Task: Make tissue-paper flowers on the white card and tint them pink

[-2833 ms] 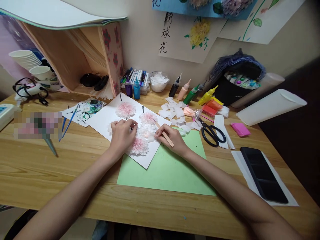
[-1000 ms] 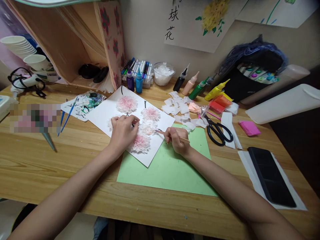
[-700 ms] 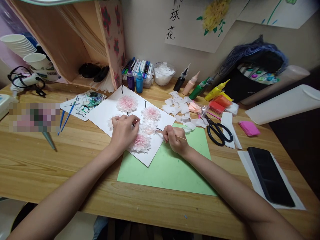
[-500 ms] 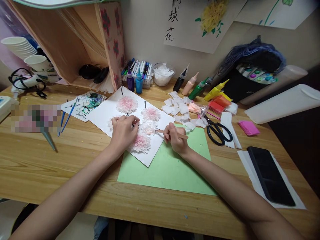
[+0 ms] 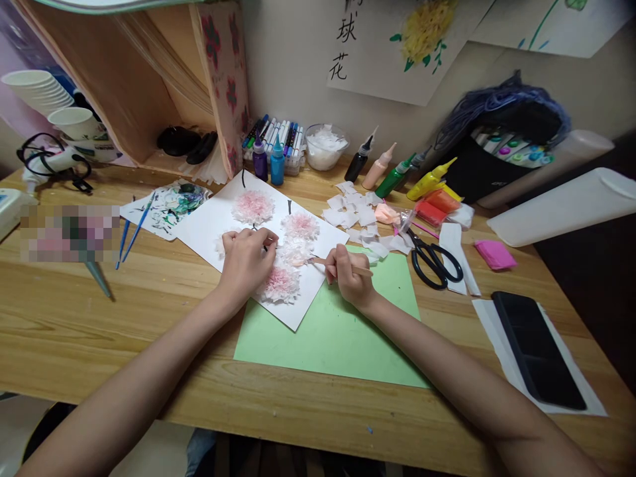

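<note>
sheet (image 5: 373, 73) reads "球花" (top cut off); right grip (image 5: 349, 277) holds stick (image 5: 362, 271), left grip (image 5: 248, 260): can't tell

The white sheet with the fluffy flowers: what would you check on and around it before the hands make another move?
1. White sheet steadied: ok, the left hand appears to rest on it.
2. Wooden stick gripped: ok, the right hand holds it in its fingers.
3. Stick's tip touching the pale flower: cannot tell; it is right beside the petals, but contact is too small to see.
4. White sheet fully on the green sheet: not ok, they only partly overlap.
5. Scissors clear of both hands: ok, they lie apart on the table.
6. Glue dry under the petals: cannot tell.
</note>
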`<action>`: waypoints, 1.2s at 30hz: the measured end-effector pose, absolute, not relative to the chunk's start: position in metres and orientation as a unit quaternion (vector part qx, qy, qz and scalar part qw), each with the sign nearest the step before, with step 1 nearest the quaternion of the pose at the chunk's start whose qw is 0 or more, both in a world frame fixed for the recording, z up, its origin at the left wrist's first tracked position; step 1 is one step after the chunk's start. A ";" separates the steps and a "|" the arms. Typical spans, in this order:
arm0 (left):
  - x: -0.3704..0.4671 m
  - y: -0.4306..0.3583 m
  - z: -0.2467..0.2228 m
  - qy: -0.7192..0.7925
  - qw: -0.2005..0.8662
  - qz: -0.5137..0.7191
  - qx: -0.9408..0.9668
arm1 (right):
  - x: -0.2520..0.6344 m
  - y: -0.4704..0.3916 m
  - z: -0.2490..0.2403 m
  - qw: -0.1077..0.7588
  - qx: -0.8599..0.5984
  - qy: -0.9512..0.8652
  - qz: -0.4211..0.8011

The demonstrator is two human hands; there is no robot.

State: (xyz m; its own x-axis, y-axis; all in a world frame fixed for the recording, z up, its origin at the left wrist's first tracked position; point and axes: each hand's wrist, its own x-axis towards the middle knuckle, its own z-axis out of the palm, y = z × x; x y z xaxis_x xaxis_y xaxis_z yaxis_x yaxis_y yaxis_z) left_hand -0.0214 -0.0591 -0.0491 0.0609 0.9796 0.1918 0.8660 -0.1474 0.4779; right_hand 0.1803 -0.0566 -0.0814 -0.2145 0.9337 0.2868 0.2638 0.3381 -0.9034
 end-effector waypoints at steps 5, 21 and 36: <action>-0.022 -0.059 -0.050 0.642 0.116 0.237 0.720 | 0.178 -0.049 -0.077 0.463 -0.472 -0.572 0.486; -0.022 -0.058 -0.049 0.638 0.111 0.239 0.724 | 0.279 -0.051 -0.055 0.238 -0.470 -0.842 0.115; -0.023 -0.058 -0.053 0.639 0.108 0.246 0.721 | 0.191 -0.051 -0.067 0.326 -0.353 -0.795 0.370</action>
State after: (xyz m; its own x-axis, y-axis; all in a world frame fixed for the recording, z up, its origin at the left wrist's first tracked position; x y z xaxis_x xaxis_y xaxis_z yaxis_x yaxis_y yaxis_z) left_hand -0.0229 -0.0578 -0.0528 0.0618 0.9743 0.2167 0.8683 -0.1596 0.4697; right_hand 0.1907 -0.0512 -0.0672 -0.5380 0.8032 0.2559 0.3205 0.4757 -0.8191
